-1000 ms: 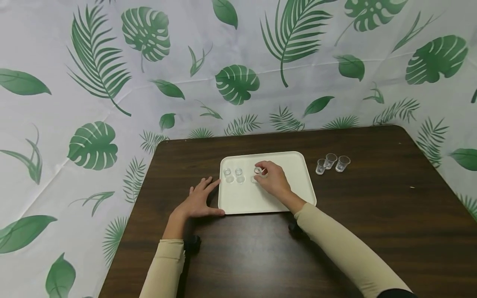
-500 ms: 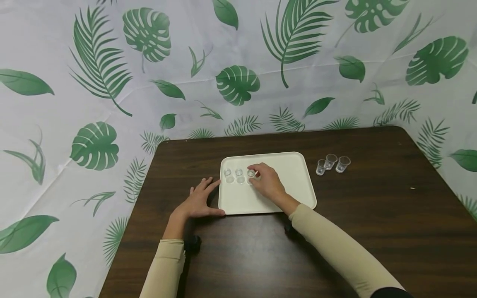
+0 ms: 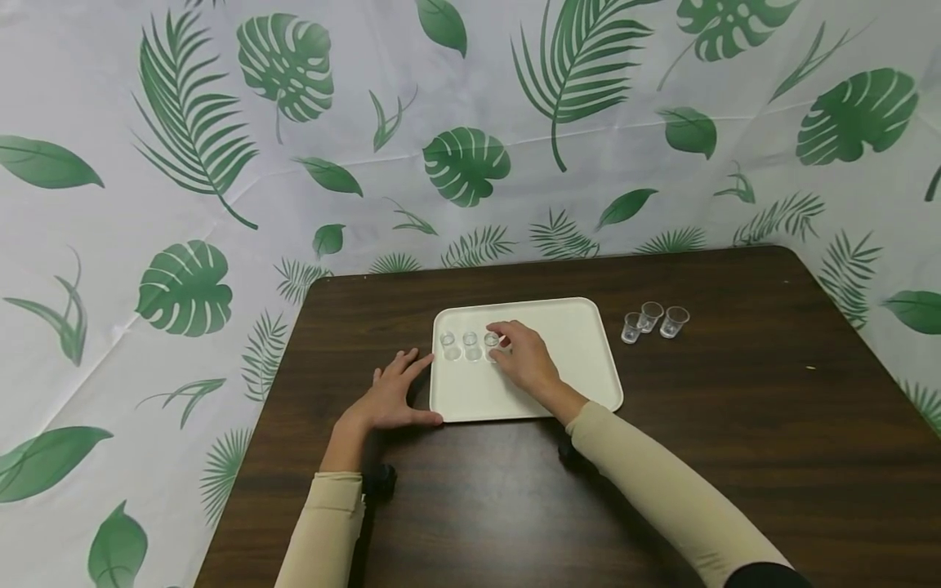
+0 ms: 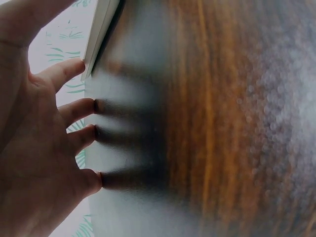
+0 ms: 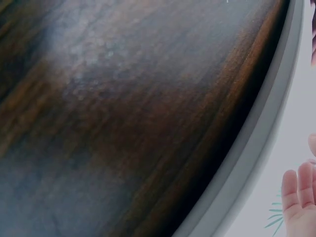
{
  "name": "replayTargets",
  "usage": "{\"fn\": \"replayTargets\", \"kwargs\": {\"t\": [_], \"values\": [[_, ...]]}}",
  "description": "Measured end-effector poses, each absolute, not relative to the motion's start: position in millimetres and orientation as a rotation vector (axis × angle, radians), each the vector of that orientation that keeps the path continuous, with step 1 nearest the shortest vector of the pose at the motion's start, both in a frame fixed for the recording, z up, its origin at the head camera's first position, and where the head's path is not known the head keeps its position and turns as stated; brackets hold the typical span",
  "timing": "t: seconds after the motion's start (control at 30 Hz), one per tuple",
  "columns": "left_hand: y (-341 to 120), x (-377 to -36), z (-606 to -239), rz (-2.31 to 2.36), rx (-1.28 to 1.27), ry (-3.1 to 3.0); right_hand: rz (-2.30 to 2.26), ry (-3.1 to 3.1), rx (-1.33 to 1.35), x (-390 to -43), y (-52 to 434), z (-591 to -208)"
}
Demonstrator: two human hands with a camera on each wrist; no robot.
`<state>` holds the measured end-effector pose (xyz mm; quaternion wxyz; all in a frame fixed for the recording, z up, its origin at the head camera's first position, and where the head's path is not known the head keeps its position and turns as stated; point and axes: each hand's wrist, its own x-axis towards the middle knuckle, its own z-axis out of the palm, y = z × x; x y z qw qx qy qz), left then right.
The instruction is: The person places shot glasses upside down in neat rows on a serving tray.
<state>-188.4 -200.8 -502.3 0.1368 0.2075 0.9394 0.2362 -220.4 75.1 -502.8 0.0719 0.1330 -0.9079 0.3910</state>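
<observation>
A cream tray (image 3: 525, 392) lies on the dark wood table, with three small clear plastic cups in a row on its left half. My right hand (image 3: 525, 355) pinches the rightmost cup (image 3: 491, 339) between thumb and fingers. To its left stand the middle cup (image 3: 470, 340) and the leftmost cup (image 3: 448, 340). At the tray's left side my left hand (image 3: 393, 400) is spread, thumb by the near corner and index finger at the left edge. The left wrist view shows those fingers (image 4: 79, 111) with their tips on the table beside the tray rim (image 4: 96, 42).
Right of the tray, three more clear cups (image 3: 674, 322) stand close together on the table (image 3: 735, 425). A white cloth with green leaf prints (image 3: 470, 237) hangs behind the table and along its sides.
The right hand has moved the cup leftward along the tray, up beside the other two. The left hand has stayed in place.
</observation>
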Motion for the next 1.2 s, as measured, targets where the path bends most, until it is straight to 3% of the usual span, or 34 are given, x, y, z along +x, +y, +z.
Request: {"fn": "replayTargets", "kwargs": {"t": [0.73, 1.2], "values": [[-202, -185, -507, 0.705, 0.602, 2.715, 1.207, -2.711, 0.432, -217, 79, -505], [-201, -185, -507, 0.685, 0.596, 2.714, 1.283, -2.612, 0.436, -211, 110, -506]]}}
